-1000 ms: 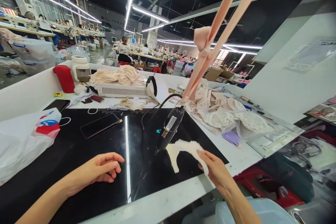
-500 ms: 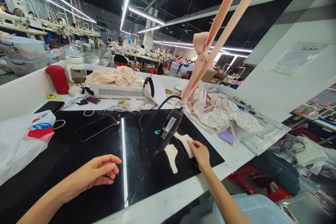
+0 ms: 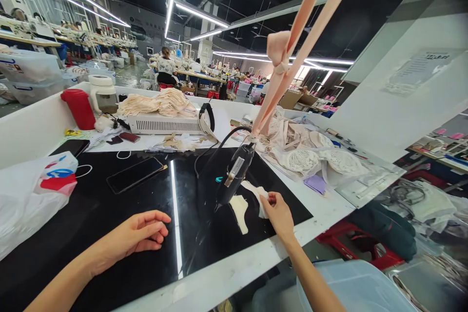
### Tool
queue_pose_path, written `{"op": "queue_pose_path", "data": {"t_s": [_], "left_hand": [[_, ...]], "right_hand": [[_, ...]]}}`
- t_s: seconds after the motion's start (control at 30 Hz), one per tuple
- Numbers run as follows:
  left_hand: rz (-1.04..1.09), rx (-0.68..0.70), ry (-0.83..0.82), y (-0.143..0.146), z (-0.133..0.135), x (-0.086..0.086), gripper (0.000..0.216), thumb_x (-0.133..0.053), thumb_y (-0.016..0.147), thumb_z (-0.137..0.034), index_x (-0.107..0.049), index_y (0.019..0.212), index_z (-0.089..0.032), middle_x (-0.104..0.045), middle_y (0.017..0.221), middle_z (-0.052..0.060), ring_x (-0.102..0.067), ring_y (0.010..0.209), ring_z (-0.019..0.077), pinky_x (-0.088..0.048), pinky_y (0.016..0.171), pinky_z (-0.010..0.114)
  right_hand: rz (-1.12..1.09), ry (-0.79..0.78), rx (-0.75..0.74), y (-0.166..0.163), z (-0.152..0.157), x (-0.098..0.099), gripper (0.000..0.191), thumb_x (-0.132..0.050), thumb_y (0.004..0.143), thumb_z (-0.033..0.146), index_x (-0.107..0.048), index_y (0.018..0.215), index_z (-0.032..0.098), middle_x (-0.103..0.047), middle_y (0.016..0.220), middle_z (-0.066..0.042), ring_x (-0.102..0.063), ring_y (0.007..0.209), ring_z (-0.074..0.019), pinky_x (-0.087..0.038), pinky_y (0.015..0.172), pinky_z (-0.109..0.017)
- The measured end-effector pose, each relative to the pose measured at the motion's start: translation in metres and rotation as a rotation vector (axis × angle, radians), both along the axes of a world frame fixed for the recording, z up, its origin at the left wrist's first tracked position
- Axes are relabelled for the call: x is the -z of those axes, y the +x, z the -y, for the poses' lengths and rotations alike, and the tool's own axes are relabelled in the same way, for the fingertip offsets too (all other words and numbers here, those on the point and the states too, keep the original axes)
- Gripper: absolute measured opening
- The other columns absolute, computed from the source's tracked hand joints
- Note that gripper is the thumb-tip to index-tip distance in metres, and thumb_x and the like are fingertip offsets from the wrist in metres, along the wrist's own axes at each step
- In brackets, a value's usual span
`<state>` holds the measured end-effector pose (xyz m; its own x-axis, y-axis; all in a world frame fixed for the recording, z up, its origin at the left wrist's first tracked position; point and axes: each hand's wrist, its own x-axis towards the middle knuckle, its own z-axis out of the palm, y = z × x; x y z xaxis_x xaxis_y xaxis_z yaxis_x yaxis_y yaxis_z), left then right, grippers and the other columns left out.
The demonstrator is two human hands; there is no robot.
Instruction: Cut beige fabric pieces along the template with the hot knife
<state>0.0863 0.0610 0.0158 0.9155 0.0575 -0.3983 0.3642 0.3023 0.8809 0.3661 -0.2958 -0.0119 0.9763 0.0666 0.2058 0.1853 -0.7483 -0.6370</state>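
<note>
My right hand (image 3: 278,214) pinches the near end of a white fabric piece (image 3: 256,191) between thumb and fingers; its far end lies on the black work mat (image 3: 146,248). Just left of it, a cream-coloured cut piece (image 3: 240,213) rests flat. A black corded hand-held tool (image 3: 236,175) hangs from knotted pink straps (image 3: 280,68), its tip low over the mat, near the cream piece. My left hand (image 3: 144,234) hovers over the left part of the mat, fingers loosely bent and apart, with nothing in them.
A phone (image 3: 135,175) and a white plastic bag (image 3: 32,200) lie to the left. Behind stand a red cup (image 3: 78,109), a white vented box (image 3: 166,124) stacked with cloth, and a head strap (image 3: 206,119). Lace bra pieces (image 3: 303,156) are heaped at right, beside a purple piece (image 3: 316,184).
My right hand has shifted its grasp slightly, and the near end of the white fabric is now bent more under the fingers. My left hand stays nearly still. The view has tilted a little.
</note>
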Motion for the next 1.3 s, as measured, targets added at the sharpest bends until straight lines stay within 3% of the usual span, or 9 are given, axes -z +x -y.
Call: {"op": "queue_pose_path", "data": {"t_s": [0.1, 0.27, 0.47, 0.57, 0.67, 0.87, 1.0, 1.13, 1.3], "left_hand": [[-0.004, 0.003, 0.012, 0.0, 0.0, -0.002, 0.048, -0.085, 0.08, -0.056, -0.076, 0.112, -0.022, -0.068, 0.098, 0.003, -0.064, 0.088, 0.0148, -0.06, 0.088, 0.029], [-0.014, -0.001, 0.028, 0.0, -0.001, -0.004, 0.048, -0.085, 0.08, -0.055, -0.075, 0.113, -0.022, -0.068, 0.099, 0.004, -0.064, 0.089, 0.016, -0.06, 0.089, 0.031], [-0.01, 0.027, 0.092, 0.001, -0.002, -0.008, 0.047, -0.081, 0.084, -0.057, -0.073, 0.116, -0.023, -0.067, 0.1, 0.004, -0.063, 0.09, 0.0166, -0.06, 0.09, 0.034], [-0.04, 0.098, 0.176, 0.003, 0.0, -0.011, 0.049, -0.08, 0.084, -0.059, -0.073, 0.115, -0.022, -0.068, 0.1, 0.004, -0.065, 0.088, 0.0163, -0.059, 0.088, 0.033], [-0.076, 0.148, 0.294, 0.006, 0.007, -0.016, 0.05, -0.079, 0.082, -0.061, -0.073, 0.111, -0.021, -0.069, 0.098, 0.004, -0.066, 0.084, 0.0155, -0.058, 0.083, 0.03], [-0.054, 0.117, 0.505, 0.006, 0.026, -0.025, 0.046, -0.073, 0.084, -0.06, -0.072, 0.106, -0.02, -0.071, 0.094, 0.004, -0.067, 0.08, 0.0177, -0.056, 0.072, 0.028], [0.076, -0.016, 0.82, 0.005, 0.012, -0.028, 0.038, -0.061, 0.094, -0.053, -0.071, 0.111, -0.021, -0.074, 0.099, 0.006, -0.07, 0.09, 0.0227, -0.058, 0.08, 0.033], [0.274, -0.183, 1.501, 0.007, -0.027, -0.032, 0.029, -0.051, 0.101, -0.037, -0.068, 0.119, -0.021, -0.071, 0.119, 0.008, -0.068, 0.112, 0.0261, -0.053, 0.104, 0.043], [0.174, -0.29, 1.712, 0.018, -0.075, -0.022, 0.052, -0.065, 0.096, -0.043, -0.057, 0.141, -0.017, -0.057, 0.146, 0.018, -0.052, 0.138, 0.0342, -0.04, 0.119, 0.052]], "right_hand": [[0.078, 0.018, -0.012, -0.005, 0.0, -0.002, 0.045, -0.059, 0.09, 0.059, -0.064, 0.111, 0.02, -0.071, 0.105, -0.008, -0.065, 0.077, -0.0221, -0.05, 0.075, -0.039], [0.2, 0.067, -0.07, -0.022, 0.002, -0.013, 0.053, -0.05, 0.093, 0.06, -0.06, 0.124, 0.018, -0.066, 0.122, -0.016, -0.063, 0.097, -0.029, -0.048, 0.087, -0.044], [0.101, 0.062, -0.511, -0.054, -0.003, -0.026, 0.026, -0.056, 0.097, 0.049, -0.072, 0.094, 0.029, -0.074, 0.1, -0.003, -0.066, 0.097, -0.0237, -0.05, 0.091, -0.036], [0.028, 0.046, -0.664, -0.064, -0.008, -0.026, 0.019, -0.059, 0.097, 0.042, -0.074, 0.097, 0.03, -0.074, 0.099, -0.002, -0.068, 0.094, -0.0217, -0.051, 0.088, -0.033], [-0.013, 0.029, -0.711, -0.067, -0.012, -0.023, 0.018, -0.059, 0.097, 0.038, -0.074, 0.096, 0.029, -0.073, 0.096, -0.002, -0.068, 0.092, -0.0219, -0.051, 0.085, -0.034], [-0.051, 0.033, -0.715, -0.066, -0.016, -0.019, 0.03, -0.048, 0.101, 0.041, -0.071, 0.087, 0.027, -0.072, 0.092, -0.004, -0.067, 0.089, -0.0229, -0.05, 0.084, -0.035], [-0.043, 0.072, -0.722, -0.068, -0.016, -0.016, 0.035, -0.046, 0.1, 0.047, -0.07, 0.084, 0.027, -0.073, 0.091, -0.005, -0.069, 0.089, -0.0247, -0.052, 0.084, -0.037], [-0.032, 0.123, -0.697, -0.057, -0.008, 0.011, 0.039, -0.051, 0.093, 0.061, -0.074, 0.085, 0.031, -0.076, 0.096, -0.006, -0.073, 0.09, -0.0274, -0.058, 0.081, -0.038], [0.015, 0.176, -0.677, -0.03, -0.001, 0.059, 0.04, -0.058, 0.085, 0.068, -0.079, 0.096, 0.035, -0.079, 0.11, -0.007, -0.076, 0.099, -0.0318, -0.064, 0.088, -0.042]]}}
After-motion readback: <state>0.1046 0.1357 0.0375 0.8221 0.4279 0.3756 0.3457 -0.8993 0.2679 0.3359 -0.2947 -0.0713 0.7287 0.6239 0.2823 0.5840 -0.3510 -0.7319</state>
